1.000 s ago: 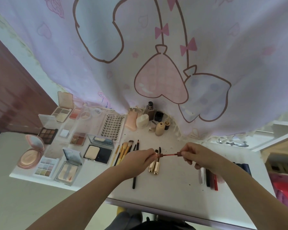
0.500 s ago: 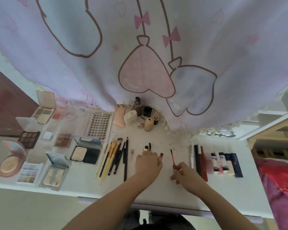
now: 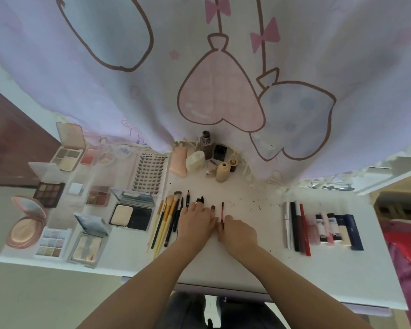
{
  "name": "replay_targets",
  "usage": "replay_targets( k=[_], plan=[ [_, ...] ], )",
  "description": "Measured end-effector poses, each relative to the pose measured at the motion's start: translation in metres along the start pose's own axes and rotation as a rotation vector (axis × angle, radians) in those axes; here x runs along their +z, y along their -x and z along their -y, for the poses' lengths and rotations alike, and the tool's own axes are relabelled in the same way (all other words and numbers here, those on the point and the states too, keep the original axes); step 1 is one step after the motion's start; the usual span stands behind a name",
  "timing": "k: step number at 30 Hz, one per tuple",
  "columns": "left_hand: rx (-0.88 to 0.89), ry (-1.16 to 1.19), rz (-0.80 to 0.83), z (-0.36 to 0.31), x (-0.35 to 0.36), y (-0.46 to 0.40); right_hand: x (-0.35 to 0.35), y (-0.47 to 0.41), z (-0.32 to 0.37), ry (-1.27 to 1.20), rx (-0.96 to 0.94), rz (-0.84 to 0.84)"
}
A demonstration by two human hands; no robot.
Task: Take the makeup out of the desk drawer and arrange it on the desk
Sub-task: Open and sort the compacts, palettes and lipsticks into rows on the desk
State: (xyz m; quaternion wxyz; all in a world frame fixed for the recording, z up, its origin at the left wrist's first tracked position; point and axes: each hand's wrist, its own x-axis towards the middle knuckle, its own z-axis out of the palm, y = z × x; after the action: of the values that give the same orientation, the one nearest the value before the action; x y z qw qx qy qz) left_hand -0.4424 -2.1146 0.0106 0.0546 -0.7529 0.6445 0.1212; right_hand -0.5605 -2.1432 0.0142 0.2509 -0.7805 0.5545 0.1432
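Observation:
On the white desk [image 3: 247, 264] my left hand [image 3: 195, 223] lies low over the middle and holds a small brown-tipped lip gloss tube [image 3: 212, 208], whose end shows past the fingers. Black-capped tubes [image 3: 199, 200] poke out beyond the knuckles. Right beside it my right hand [image 3: 237, 233] pinches the base of a thin red applicator wand [image 3: 222, 211], which points away from me just above the desk. The two hands almost touch.
Makeup brushes and pencils [image 3: 169, 217] lie left of my hands; open palettes and compacts [image 3: 57, 210] and a lash tray [image 3: 150, 174] fill the left side. Bottles [image 3: 207, 157] stand at the back under a pink curtain [image 3: 223, 67]. Lipsticks and pens [image 3: 323, 229] line the right.
Both hands pulled the wand out of the tube and dropped from mid-air to the desk. The view has tilted down and shifted, showing the row on the right.

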Motion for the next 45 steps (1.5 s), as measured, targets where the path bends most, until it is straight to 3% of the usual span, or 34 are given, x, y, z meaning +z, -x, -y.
replay_targets(
  k=[4,7,11,13,20,24,30,33,37,45],
  plan=[
    [-0.005,0.017,-0.074,0.000,0.000,0.000,-0.004,0.004,-0.003,-0.026,0.002,0.020],
    [0.074,0.035,-0.094,-0.015,-0.006,-0.003,-0.025,0.011,-0.031,-0.116,0.066,-0.059],
    [0.266,0.088,-0.127,-0.073,-0.012,-0.009,-0.059,0.015,-0.097,-0.002,0.165,-0.154],
    [0.313,0.180,-0.050,-0.111,-0.009,-0.012,-0.068,0.011,-0.125,-0.063,0.214,-0.149],
    [0.106,0.139,0.091,-0.172,0.014,-0.030,-0.068,-0.011,-0.147,-0.162,0.224,-0.089],
    [0.067,0.158,0.094,-0.166,0.012,-0.028,-0.073,-0.012,-0.142,-0.236,0.167,-0.053],
    [0.243,0.161,0.014,-0.109,0.007,0.001,-0.079,0.000,-0.124,-0.704,0.287,0.173],
    [0.253,0.214,-0.003,-0.079,-0.002,0.013,-0.084,0.013,-0.108,-0.801,0.222,0.309],
    [0.218,0.346,-0.026,-0.047,-0.030,0.027,-0.097,0.031,-0.091,-1.000,0.089,0.372],
    [0.319,0.343,-0.176,-0.012,-0.064,0.039,-0.114,0.048,-0.046,-0.735,-0.133,0.295]
  ],
)
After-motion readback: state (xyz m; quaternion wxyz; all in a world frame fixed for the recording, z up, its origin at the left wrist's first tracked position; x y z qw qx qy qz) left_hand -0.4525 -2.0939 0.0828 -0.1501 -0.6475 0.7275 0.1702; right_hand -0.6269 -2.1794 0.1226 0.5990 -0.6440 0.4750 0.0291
